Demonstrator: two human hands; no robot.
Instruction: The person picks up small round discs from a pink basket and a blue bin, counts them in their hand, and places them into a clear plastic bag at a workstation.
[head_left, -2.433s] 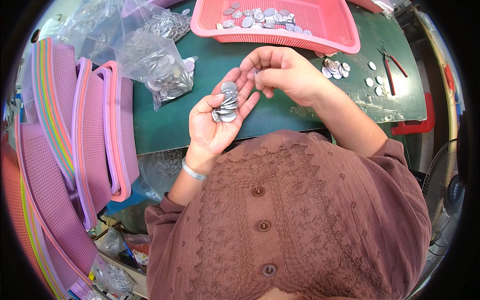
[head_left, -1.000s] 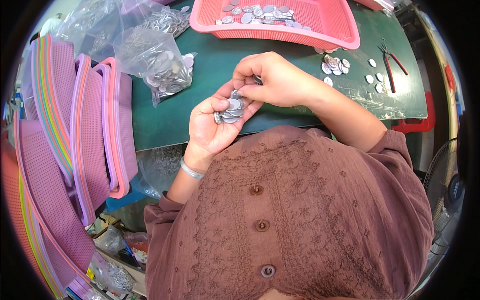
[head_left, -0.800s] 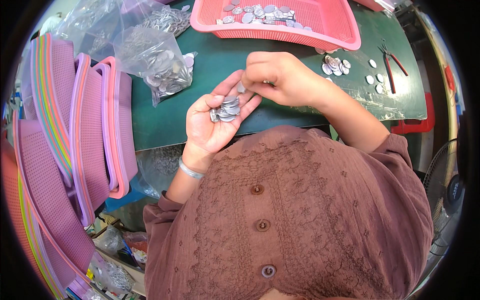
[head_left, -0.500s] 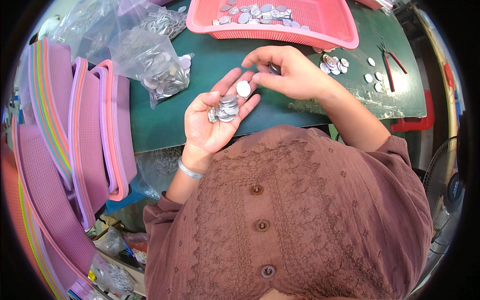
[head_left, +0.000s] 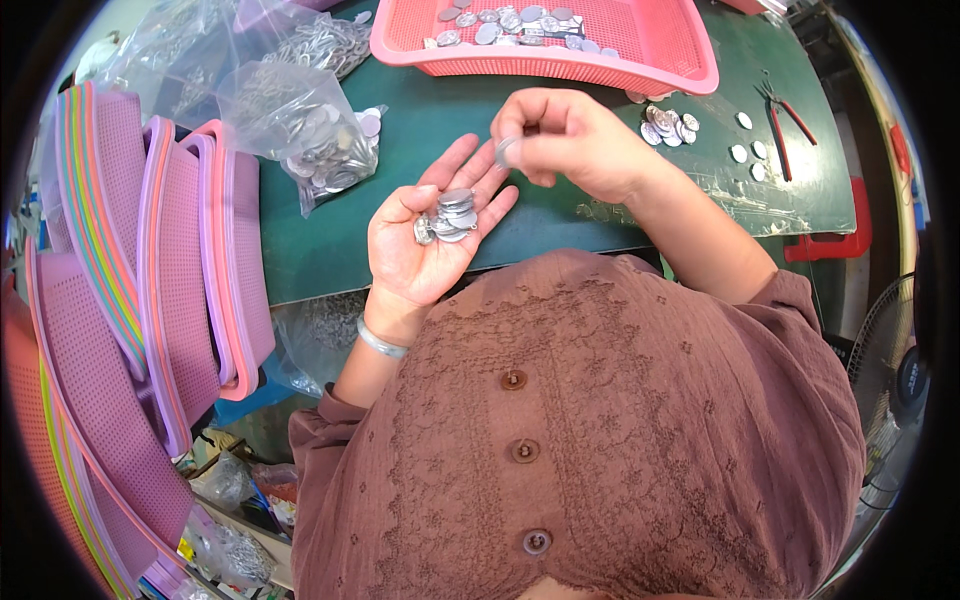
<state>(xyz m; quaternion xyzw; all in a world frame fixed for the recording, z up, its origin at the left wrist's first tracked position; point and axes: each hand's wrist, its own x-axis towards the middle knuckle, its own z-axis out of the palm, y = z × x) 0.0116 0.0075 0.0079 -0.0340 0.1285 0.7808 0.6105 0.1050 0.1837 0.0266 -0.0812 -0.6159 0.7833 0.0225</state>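
Note:
My left hand (head_left: 412,248) is held palm up over the table's near edge. On it rests a small stack of silvery oval metal discs (head_left: 458,212), with the thumb curled against their side and the other fingers stretched out. Just above those fingertips, my right hand (head_left: 565,140) pinches one metal disc (head_left: 508,152), blurred by motion, between thumb and forefinger. The remaining fingers of that hand are curled in, and whether they enclose more discs is hidden.
A pink basket (head_left: 560,68) with scattered discs stands at the back. Right lie a pile of discs (head_left: 668,126), several single ones and red-handled pliers (head_left: 780,135). A clear bag of discs (head_left: 330,150) sits left, beside stacked purple baskets (head_left: 175,260).
The pale disc that lay on my left fingers has been picked up by my right hand. That hand has turned, its fingers closing into a pinch. The left hand stays nearly still.

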